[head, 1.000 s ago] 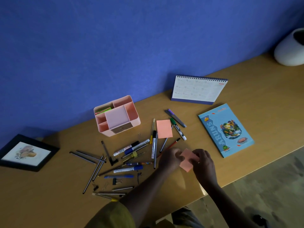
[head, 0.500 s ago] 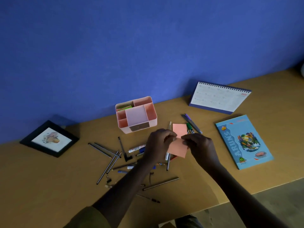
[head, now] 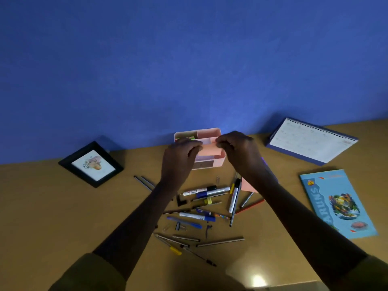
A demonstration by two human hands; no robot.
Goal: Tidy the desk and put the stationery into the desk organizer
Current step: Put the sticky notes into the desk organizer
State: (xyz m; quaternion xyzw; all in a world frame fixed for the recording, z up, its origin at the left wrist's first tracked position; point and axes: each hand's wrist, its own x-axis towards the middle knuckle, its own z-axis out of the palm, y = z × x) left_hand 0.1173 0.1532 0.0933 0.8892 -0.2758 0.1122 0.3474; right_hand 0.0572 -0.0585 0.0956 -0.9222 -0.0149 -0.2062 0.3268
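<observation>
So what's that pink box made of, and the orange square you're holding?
The pink box looks like plastic: smooth and matte, with thin, even walls and rounded corners. The orange square looks like paper, maybe a sticky-note pad: flat, dull and straight-edged, pinched between the left hand and the right hand.

Back from your left hand and right hand the forearms are bare; both sleeves start near the elbows, olive-green as far as the dim light shows.
</observation>
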